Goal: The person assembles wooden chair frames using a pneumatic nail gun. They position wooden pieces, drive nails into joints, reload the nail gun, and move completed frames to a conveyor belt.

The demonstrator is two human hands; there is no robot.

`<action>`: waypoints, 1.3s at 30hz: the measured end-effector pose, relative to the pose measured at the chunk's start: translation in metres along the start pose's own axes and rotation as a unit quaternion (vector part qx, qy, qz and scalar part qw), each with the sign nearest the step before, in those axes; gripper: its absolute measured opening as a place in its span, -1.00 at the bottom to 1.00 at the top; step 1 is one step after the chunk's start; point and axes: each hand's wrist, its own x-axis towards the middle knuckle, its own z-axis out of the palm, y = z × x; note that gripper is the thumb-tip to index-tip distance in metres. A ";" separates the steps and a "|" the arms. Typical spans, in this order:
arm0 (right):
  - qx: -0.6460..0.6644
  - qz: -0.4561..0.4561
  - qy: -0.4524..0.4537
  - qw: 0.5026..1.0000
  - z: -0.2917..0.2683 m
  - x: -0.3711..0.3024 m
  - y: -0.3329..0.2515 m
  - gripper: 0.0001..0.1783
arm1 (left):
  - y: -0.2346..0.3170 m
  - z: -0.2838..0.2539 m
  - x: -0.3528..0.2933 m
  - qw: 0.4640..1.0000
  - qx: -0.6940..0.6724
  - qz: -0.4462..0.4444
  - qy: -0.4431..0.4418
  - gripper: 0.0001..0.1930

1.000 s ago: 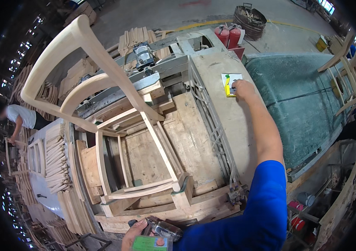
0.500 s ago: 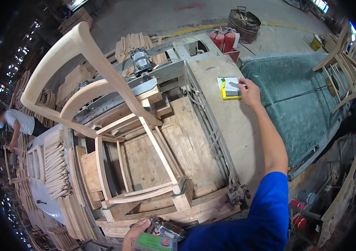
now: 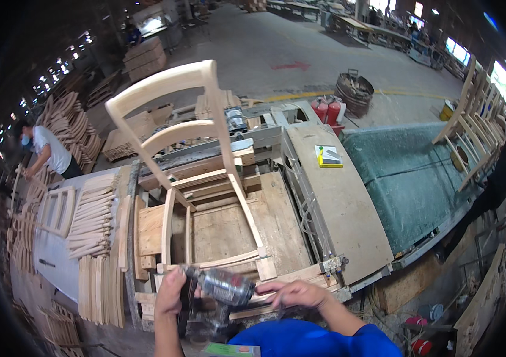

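Note:
A cordless drill [image 3: 226, 288] hangs in front of me at the bench's near edge, slightly blurred. My left hand [image 3: 171, 293] is closed at its front end, by the chuck. At its rear end is my right hand [image 3: 294, 293], fingers stretched out and apart; whether a fingertip touches the drill I cannot tell. Just beyond stands a bare wooden chair frame [image 3: 220, 128], its back upright and its seat frame resting on wooden blocks of the bench. Below the drill, a box with a green label [image 3: 229, 350] shows at the lower edge.
A yellow-and-white box [image 3: 329, 156] with a grey piece on it lies on the board [image 3: 342, 202] at right. Beyond are a green-lined tub [image 3: 396, 178] and fire extinguishers [image 3: 327, 111]. Stacked chair parts [image 3: 93, 214] lie left, where a person [image 3: 51, 149] works.
My right hand has left the yellow-and-white box and come back to the drill. The drill has risen with my left hand. The view has tilted up toward the far floor.

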 end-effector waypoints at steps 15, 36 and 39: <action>-0.044 -0.227 0.030 0.972 0.185 0.118 -0.061 -0.63 | 0.074 -0.007 -0.043 0.978 -0.097 0.185 -0.027 -0.64; -0.125 -0.167 0.184 0.961 0.280 0.176 0.058 -0.63 | -0.020 -0.063 -0.191 0.952 0.088 0.272 0.110 -0.85; -0.153 -0.141 0.170 0.963 0.283 0.172 0.064 -0.60 | -0.018 -0.081 -0.206 0.952 0.059 0.273 0.123 -0.85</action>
